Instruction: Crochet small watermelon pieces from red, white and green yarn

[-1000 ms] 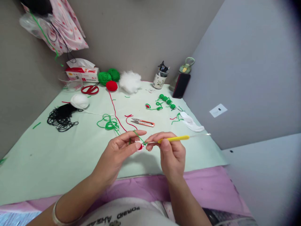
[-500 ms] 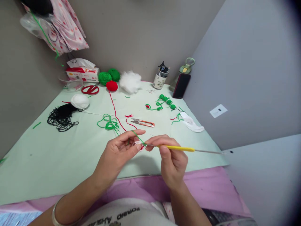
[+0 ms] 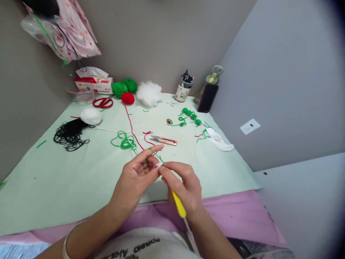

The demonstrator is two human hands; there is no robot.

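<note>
The piece (image 3: 159, 164) sits between the two hands, pinched by the nearly closed thumb and fingers of the left hand (image 3: 137, 174) and touched by the right hand (image 3: 184, 183), its fingers curled around the hook (image 3: 179, 204), with the snips (image 3: 164, 140) lying beyond.

Bare cloth (image 3: 72, 180) lies open left of the hands; orange snips (image 3: 164, 140) and loose red yarn (image 3: 132, 126) block the way straight ahead.

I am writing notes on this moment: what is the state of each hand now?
Left hand: closed on the small crocheted piece.
Right hand: closed, holding the yellow-handled hook.
</note>
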